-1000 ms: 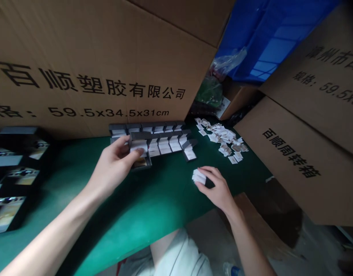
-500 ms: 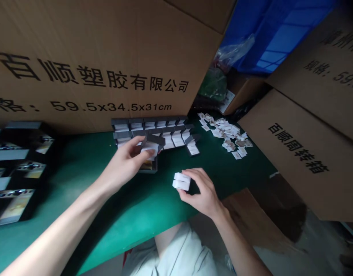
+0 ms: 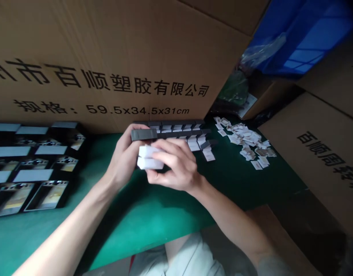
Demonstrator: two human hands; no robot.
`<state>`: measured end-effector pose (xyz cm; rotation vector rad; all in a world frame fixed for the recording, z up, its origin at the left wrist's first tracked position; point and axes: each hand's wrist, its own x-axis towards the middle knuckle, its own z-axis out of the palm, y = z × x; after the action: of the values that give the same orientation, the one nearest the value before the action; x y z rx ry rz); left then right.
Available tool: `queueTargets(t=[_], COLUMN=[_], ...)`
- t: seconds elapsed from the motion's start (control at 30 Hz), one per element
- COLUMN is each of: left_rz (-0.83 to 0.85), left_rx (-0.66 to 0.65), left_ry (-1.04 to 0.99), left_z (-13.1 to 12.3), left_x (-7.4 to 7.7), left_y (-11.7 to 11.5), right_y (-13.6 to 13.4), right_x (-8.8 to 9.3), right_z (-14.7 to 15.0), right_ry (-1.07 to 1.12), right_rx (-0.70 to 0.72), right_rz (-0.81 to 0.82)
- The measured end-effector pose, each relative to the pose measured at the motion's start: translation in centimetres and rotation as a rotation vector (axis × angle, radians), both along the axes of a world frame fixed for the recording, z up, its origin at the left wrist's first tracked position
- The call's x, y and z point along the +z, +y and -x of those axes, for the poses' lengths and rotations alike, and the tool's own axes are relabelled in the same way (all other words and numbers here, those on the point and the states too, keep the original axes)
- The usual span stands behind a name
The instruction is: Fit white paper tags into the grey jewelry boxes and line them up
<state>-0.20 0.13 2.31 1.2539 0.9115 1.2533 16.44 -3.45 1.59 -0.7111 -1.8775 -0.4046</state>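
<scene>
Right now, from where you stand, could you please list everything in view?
Cardboard cartons with black Chinese print: three or more, brown, behind and right.
Blue plastic crate: one, blue, upper right.
Clear plastic bag: one, clear, by the crate.
Flat work surface: one, green, centre.
Open black boxes with cards: several, black, left.
Dark grey boxes with white inserts: many, grey, centre rows.
Loose white paper pieces: heap, white, right.
Dark grey rectangular piece: one, grey, left hand.
Stacked white rectangular blocks: two, white, right hand.
Left hand: one, bare, centre.
Right hand: one, bare, centre.
</scene>
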Motion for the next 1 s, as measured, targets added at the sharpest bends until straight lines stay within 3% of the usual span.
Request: queueTargets(t=[0.13, 0.3, 0.6, 0.83, 1.0], left_rz=[-0.057, -0.032, 0.141, 0.246, 0.255], left_rx=[-0.078, -0.121, -0.454, -0.377, -0.187], left_ry=[-0.028, -0.024, -0.228, -0.329, -0.244], left_z=[-0.1, 0.1, 0.3, -0.5, -0.5], left_x=[0.1, 0.1, 0.9, 1.0, 1.3], left_y=[-0.6, -0.4, -0.8, -1.1, -1.2], right_y=[-1.2, -0.8, -0.1, -0.4, -0.5], right_x=[-0.7, -1.0, -0.4, 0.0, -0.4], right_z=[-0.1, -1.0, -2.3, -2.4, -2.4], right_ry=[0.079, 0.035, 0.119, 0.324, 0.433], right_rx=[0.036, 0.009, -0.007, 0.05, 0.084], right_rz=[-0.039, 0.023, 0.091, 0.243, 0.346])
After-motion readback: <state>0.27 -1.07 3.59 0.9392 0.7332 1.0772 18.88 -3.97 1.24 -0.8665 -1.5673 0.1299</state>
